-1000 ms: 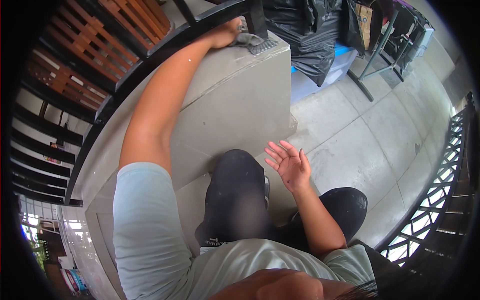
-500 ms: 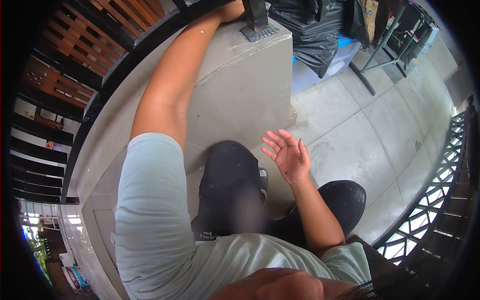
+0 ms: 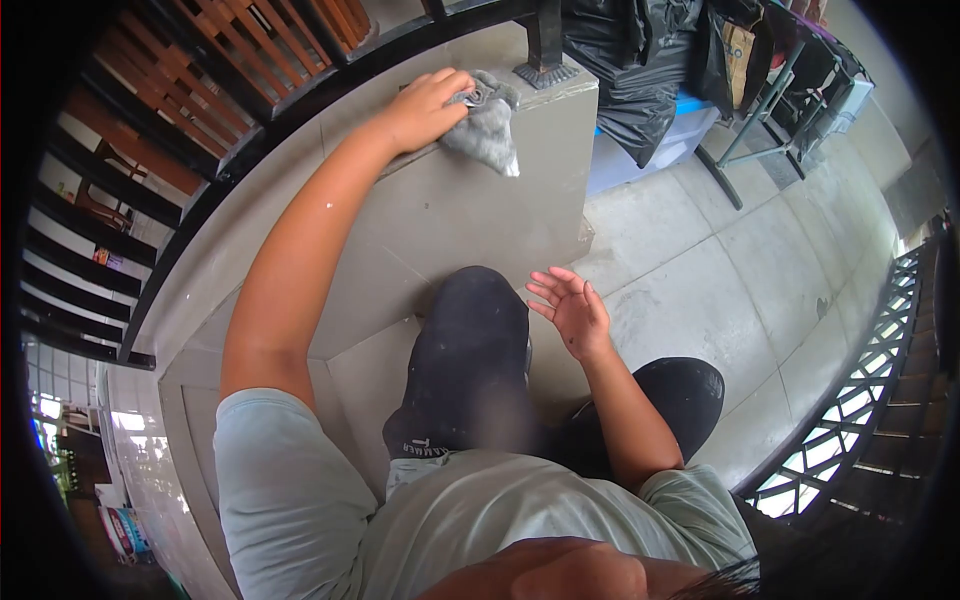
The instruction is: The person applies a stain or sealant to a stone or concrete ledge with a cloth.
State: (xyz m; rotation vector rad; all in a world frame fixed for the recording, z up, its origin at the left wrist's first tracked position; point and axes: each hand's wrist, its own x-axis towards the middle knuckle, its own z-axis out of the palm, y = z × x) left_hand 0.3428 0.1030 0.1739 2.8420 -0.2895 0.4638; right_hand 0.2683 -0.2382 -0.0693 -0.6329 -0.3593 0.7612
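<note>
Right hand point(image 3: 572, 316), fingers spread and empty, palm up above the black-clad knee point(image 3: 470, 350); beyond it, left hand point(image 3: 427, 105), fingers closed on a grey rag point(image 3: 486, 130) pressed to the top edge of the concrete ledge point(image 3: 470, 215), near the black railing post point(image 3: 546, 45).

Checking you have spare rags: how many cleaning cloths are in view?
1: a crumpled grey cloth under the left hand on the grey concrete ledge. Others may be hidden.

pale green tee point(image 3: 300, 500), black trousers point(image 3: 470, 360)
</note>
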